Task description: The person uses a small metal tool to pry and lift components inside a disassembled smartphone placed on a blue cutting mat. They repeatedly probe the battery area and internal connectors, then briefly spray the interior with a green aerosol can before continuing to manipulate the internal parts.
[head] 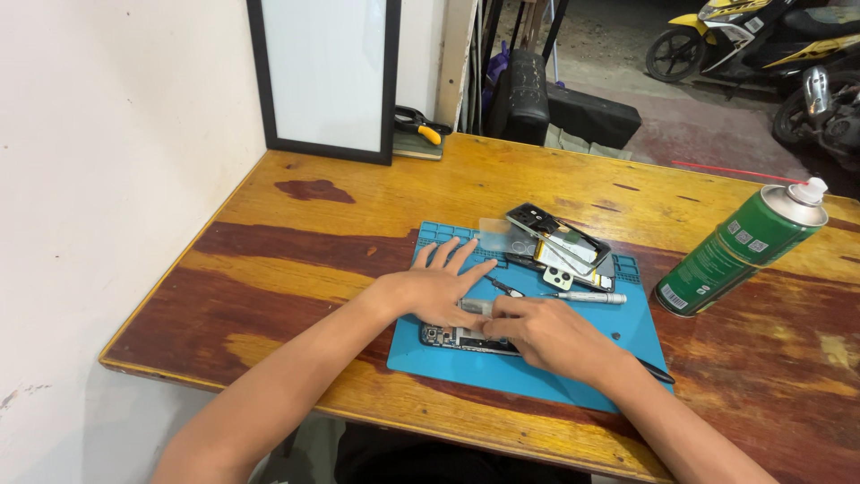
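Fingers of the left hand [439, 289] lie spread, right hand [542, 333] pinching a flat opened phone [457, 337] on the blue rubbery mat [537, 367].

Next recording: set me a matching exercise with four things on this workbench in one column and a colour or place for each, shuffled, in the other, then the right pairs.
Things:
1. spray can
2. work mat
3. opened phone
4. framed panel

Descriptions:
A. blue, flat on the wooden table
B. leaning upright against the wall at the table's far edge
C. green, tilted, at the mat's right side
D. under the left hand and right hand, at the mat's near edge

Pairs: 1-C, 2-A, 3-D, 4-B
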